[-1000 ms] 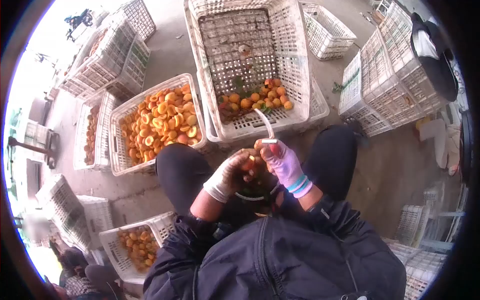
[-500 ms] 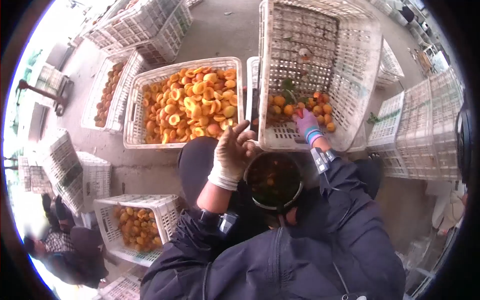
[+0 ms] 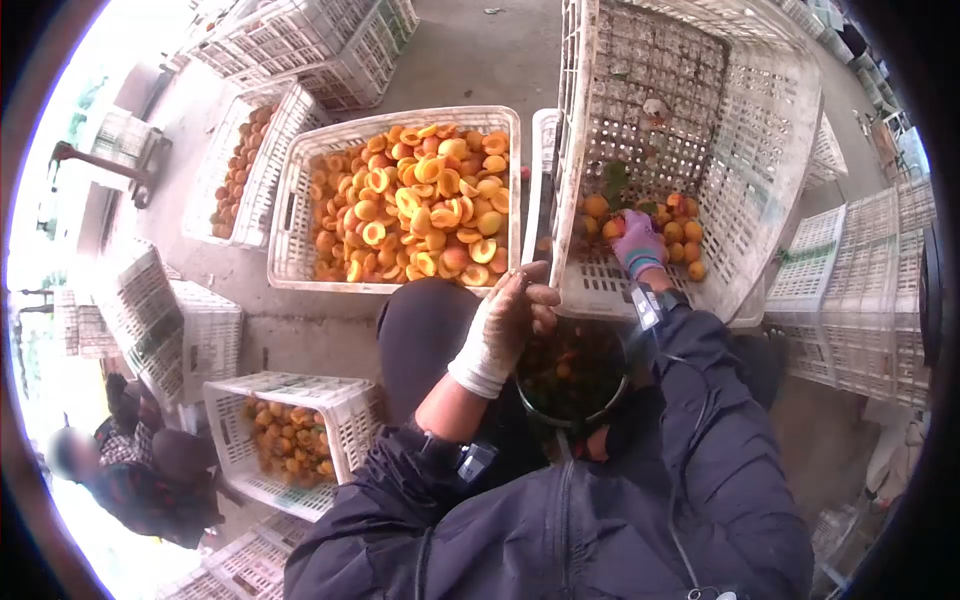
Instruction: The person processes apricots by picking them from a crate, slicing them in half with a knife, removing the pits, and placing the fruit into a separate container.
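Inside the tilted white plastic crate [image 3: 765, 130], round orange apricots [image 3: 674, 232] seem soft, best cupped; right hand [image 3: 637, 240] grip unclear, left hand [image 3: 513, 312] loosely spread outside.

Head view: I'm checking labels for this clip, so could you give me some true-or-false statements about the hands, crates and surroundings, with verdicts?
1. The right hand reaches into the stained crate. True.
2. The left hand is inside that crate too. False: the left hand is outside, nearer the person's body.
3. The crate of halved fruit stands left of the stained crate. True.
4. The stained crate is full to the rim. False: its orange fruit lies only toward the near end.
5. The bucket is between the person's legs. True.
6. Nobody else is in view. False: another person is at lower left.
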Available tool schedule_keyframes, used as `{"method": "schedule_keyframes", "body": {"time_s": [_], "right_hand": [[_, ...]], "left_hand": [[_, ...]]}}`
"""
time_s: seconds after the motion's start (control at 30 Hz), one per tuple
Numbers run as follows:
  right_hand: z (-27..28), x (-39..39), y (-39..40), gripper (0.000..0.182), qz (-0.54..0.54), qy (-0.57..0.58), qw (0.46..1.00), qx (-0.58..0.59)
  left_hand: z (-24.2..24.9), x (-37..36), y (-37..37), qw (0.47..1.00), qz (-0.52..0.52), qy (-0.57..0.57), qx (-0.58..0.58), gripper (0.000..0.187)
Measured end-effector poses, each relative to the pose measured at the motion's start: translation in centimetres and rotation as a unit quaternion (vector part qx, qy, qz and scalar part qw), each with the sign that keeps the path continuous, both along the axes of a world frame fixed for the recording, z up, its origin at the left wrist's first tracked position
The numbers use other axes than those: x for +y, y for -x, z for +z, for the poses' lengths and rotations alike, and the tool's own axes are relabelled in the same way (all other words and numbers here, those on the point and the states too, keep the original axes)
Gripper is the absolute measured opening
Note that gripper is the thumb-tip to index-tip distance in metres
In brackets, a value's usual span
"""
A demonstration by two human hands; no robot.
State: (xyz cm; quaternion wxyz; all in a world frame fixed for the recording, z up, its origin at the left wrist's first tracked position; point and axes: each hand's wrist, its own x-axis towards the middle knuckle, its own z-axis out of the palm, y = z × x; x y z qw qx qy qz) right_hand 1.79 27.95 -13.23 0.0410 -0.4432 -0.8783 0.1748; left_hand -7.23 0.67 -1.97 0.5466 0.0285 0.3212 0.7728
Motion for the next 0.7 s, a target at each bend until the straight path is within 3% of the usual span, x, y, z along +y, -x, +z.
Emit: {"method": "schedule_keyframes", "body": {"time_s": [0.07, 0.2, 0.3, 0.37, 0.4, 0.43, 0.5, 0.63, 0.7], "right_hand": [[0.8, -1.1, 0.5, 0.046, 0.017, 0.000, 1.000, 0.025], [3.1, -2.4, 0.1, 0.040, -0.037, 0.038, 0.998, 0.019], [5.2, -2.3, -2.9, 0.046, -0.047, 0.069, 0.993, 0.087], [6.0, -2.8, -5.8, 0.056, -0.058, 0.082, 0.976, 0.192], [9.3, -4.7, -6.8, 0.060, -0.062, 0.125, 0.965, 0.223], [11.8, -7.0, -7.8, 0.054, -0.062, 0.209, 0.924, 0.316], [14.1, -10.4, -9.9, 0.048, -0.008, 0.225, 0.906, 0.359], [13.1, -15.5, -13.1, 0.051, 0.048, 0.235, 0.894, 0.379], [15.6, -17.3, -14.2, 0.048, 0.075, 0.274, 0.875, 0.391]], "left_hand": [[0.2, 0.1, -0.1, 1.000, -0.012, 0.013, 0.018, 0.054], [1.2, 0.0, -0.3, 0.998, -0.024, 0.031, 0.052, 0.051], [1.9, 0.2, -1.2, 0.984, -0.039, 0.092, 0.150, 0.048], [1.4, 0.5, -2.0, 0.958, -0.083, 0.124, 0.243, 0.048], [0.7, 0.5, -2.4, 0.954, -0.111, 0.115, 0.252, 0.052], [0.9, 0.5, -3.2, 0.954, -0.116, 0.112, 0.254, 0.052], [1.4, 0.7, -4.9, 0.946, -0.170, 0.098, 0.257, 0.053], [1.1, 0.6, -8.6, 0.963, -0.160, 0.054, 0.210, 0.057], [2.1, 0.0, -9.2, 0.969, -0.176, 0.070, 0.158, 0.052]]}}
